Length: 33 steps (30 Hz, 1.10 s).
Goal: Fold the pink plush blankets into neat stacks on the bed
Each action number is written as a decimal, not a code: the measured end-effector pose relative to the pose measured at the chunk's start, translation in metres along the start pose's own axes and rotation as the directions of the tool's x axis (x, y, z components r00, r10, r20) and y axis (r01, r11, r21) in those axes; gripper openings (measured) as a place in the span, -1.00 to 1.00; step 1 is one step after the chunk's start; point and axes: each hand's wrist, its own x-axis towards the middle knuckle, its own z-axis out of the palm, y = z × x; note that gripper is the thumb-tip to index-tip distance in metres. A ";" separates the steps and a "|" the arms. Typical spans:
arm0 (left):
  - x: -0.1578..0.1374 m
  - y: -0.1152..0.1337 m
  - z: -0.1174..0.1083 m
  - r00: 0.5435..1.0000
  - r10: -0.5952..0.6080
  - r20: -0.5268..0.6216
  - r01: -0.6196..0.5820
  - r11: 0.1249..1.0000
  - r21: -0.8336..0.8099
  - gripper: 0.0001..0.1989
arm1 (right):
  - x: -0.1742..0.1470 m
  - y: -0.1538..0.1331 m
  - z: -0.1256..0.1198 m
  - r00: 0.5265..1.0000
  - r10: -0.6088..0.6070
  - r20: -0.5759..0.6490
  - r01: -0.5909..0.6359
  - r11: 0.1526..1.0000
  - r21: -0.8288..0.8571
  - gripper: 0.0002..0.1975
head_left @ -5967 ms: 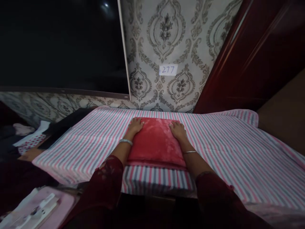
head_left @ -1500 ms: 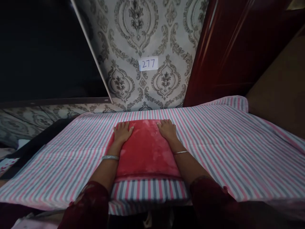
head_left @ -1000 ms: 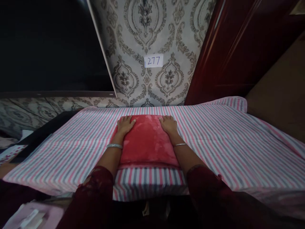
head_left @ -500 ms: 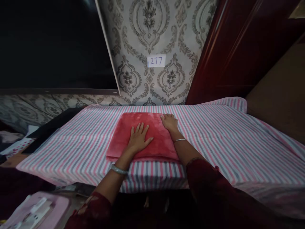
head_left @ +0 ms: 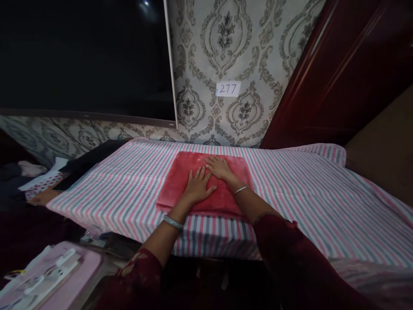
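A folded red plush cloth (head_left: 174,185), perhaps a blanket or towel, lies on a table spread with a striped tablecloth (head_left: 129,185). Flat on its middle rests my left hand (head_left: 198,186), fingers spread, with a bangle at the wrist. My right hand (head_left: 219,167) lies on the cloth's upper part, palm down and fingers stretched out, its fingertips close to those of the left. Neither hand grips anything. The folded layers show along the near edge of the red cloth.
A large dark screen (head_left: 87,60) hangs at the upper left. On the patterned wall is a paper marked 277 (head_left: 228,88). A dark red wooden panel (head_left: 316,86) stands at the right. A pink stool (head_left: 87,267) bearing white items is at the lower left.
My right hand has slid left from the red cloth's right edge toward its middle, beside the left hand. The left hand stays flat on the cloth. The camera view has shifted somewhat.
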 end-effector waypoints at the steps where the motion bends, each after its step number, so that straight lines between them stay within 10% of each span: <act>1: -0.002 0.000 -0.001 1.000 0.005 0.008 -0.005 1.000 -0.007 -0.23 | 0.000 0.000 0.005 1.000 0.002 0.011 -0.002 1.000 0.000 -0.47; 23: -0.138 0.001 -0.001 0.976 0.185 -0.113 -0.203 0.964 -0.170 -0.52 | -0.003 0.003 0.005 1.000 0.009 -0.008 -0.009 0.998 0.054 -0.46; 27: -0.107 -0.007 -0.052 0.971 0.184 -0.154 -0.230 0.894 -0.384 -0.52 | -0.021 0.002 -0.013 0.997 -0.073 0.015 0.072 0.994 0.078 -0.47; 33: 0.024 0.009 -0.086 0.943 0.302 -0.139 -0.332 0.854 -0.401 -0.44 | -0.075 0.012 -0.010 0.954 -0.300 0.013 0.299 0.954 0.022 -0.44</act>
